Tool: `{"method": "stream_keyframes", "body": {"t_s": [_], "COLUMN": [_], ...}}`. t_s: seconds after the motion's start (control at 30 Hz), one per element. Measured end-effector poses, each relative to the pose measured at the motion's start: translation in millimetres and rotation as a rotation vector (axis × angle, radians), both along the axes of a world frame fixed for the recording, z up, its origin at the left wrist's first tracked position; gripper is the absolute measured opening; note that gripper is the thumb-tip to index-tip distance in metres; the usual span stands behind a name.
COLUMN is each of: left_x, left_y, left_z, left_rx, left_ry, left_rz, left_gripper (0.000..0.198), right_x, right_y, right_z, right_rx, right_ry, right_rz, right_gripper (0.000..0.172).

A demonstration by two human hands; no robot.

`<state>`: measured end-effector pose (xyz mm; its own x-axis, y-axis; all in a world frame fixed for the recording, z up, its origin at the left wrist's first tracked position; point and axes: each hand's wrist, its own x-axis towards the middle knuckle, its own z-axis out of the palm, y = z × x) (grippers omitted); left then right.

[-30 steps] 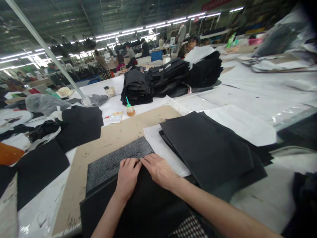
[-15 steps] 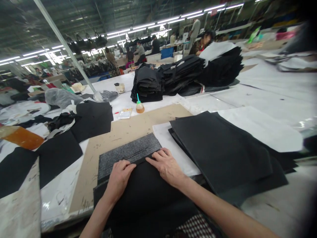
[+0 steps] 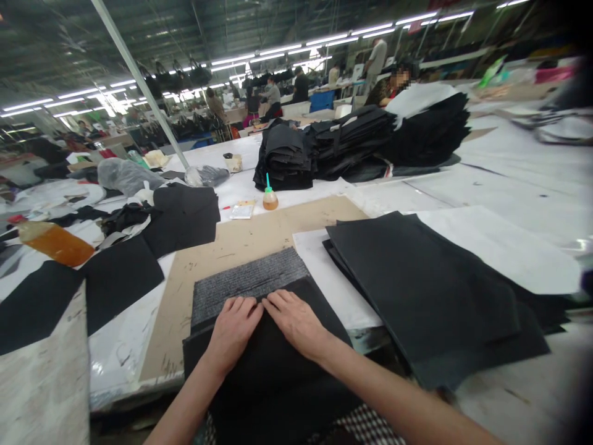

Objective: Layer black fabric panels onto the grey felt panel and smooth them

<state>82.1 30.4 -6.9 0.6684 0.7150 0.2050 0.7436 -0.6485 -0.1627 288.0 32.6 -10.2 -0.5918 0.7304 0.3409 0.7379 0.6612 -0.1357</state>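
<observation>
A black fabric panel [image 3: 282, 377] hangs over the table's front edge toward me, its far edge lying across a ribbed dark grey piece [image 3: 250, 277]. My left hand [image 3: 236, 327] has its fingers curled closed on that far edge, thumb on the near side. Close beside it, my right hand [image 3: 294, 318] grips the same edge with bent fingers, the two hands almost touching at the middle. Whatever lies under the fingertips is hidden.
A tan board [image 3: 185, 290] lies beneath the work. Black sheets [image 3: 430, 284] are stacked at right. Beyond stand a small green-tipped bottle [image 3: 270, 199] and thick black bundles [image 3: 343, 142]. A bottle of amber liquid [image 3: 55, 242] lies at left. A person [image 3: 389, 89] sits across the table.
My right hand has slid left along the panel's edge, close to my left hand, uncovering the panel's right corner. The view has shifted slightly, moving the scene rightward.
</observation>
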Motion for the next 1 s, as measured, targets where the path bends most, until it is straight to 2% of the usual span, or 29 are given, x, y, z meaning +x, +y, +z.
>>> {"method": "stream_keyframes", "body": {"t_s": [0.1,0.23,0.4,0.57,0.73,0.87,1.0], "left_x": [-18,-51,-73,-70,-66,-78,-106], "left_y": [0,-7,-19,-23,-26,-29,-38], "left_z": [-6.2,-11.3,-8.3,0.1,5.1,0.9,-3.8], "left_rx": [-0.048,-0.119,-0.157,-0.061,-0.020,-0.072,-0.130], "left_ry": [-0.118,-0.264,-0.277,-0.114,-0.046,-0.136,-0.313], "left_rz": [0.021,0.039,0.077,0.054,0.042,0.107,0.147], "left_gripper": [0.030,0.029,0.031,0.032,0.033,0.034,0.029], "right_x": [-6,-3,-4,-10,-43,-71,-75], "right_y": [-1,0,1,4,-5,-14,-14], "right_z": [-5.5,-3.4,3.0,7.5,7.0,-1.7,-4.6], "right_rx": [-0.034,-0.058,-0.039,-0.002,0.034,0.032,0.019], "right_ry": [0.012,-0.007,-0.064,-0.098,-0.046,-0.041,-0.036], "right_rz": [0.005,0.028,0.052,0.051,0.107,0.118,0.134], "right_gripper": [0.029,0.041,0.050,0.040,0.026,0.024,0.032]}}
